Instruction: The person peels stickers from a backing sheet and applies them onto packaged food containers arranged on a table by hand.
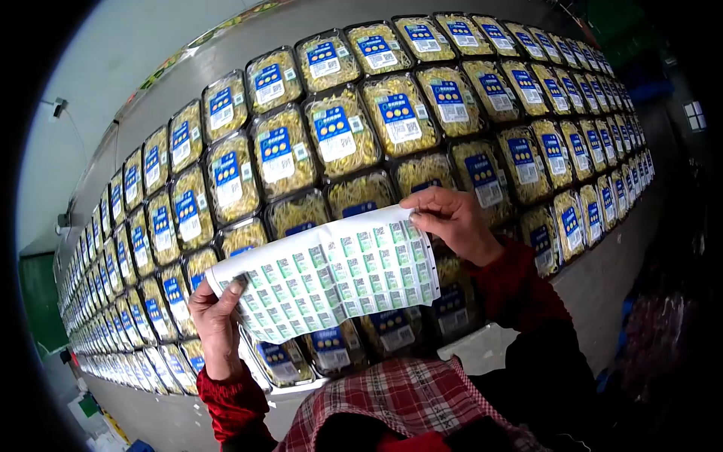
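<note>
A white sheet of stickers, printed with rows of small green labels bearing square codes, is stretched between my two hands. My left hand pinches its left edge, thumb on top. At the upper right corner, my right hand grips the sheet between thumb and fingers. Beneath the sheet lie black trays of bean sprouts, wrapped and marked with blue and white labels. Several trays in the front rows are partly hidden by the sheet. Small green stickers show on some trays in the back rows.
Rows of sprout trays cover the long metal table to both sides. A plaid apron is at the near edge. Dark purple bundles are at the right. A green object stands at the far left.
</note>
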`<state>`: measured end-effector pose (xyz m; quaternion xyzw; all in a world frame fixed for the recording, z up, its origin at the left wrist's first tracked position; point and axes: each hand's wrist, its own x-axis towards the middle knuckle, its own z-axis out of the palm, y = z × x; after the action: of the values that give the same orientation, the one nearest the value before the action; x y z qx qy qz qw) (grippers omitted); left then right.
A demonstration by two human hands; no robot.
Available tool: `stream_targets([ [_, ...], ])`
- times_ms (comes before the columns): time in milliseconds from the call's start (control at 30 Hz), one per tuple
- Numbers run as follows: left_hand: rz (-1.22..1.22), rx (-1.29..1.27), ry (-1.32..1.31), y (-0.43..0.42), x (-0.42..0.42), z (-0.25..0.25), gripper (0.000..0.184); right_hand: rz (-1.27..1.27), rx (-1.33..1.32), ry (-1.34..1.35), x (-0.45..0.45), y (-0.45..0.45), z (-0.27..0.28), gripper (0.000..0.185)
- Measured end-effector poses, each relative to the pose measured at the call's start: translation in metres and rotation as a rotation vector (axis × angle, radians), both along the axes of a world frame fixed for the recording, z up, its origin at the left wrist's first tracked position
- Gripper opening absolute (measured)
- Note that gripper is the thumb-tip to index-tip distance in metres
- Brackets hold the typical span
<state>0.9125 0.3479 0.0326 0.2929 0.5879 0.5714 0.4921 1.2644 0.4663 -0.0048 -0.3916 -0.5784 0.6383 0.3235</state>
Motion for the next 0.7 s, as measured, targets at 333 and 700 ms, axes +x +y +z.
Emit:
stream_targets([
  [333, 0.096, 0.059, 0.054, -0.113, -0.008, 0.007, 0.022, 0.102, -0.179, 0.069, -0.029, -0.102, 0.031, 0.036],
  [700, 0.176, 0.036, 0.087, -0.221, -0.050, 0.002, 0.013, 0.304, -0.043, -0.073, -0.076, -0.173, 0.027, 0.020],
])
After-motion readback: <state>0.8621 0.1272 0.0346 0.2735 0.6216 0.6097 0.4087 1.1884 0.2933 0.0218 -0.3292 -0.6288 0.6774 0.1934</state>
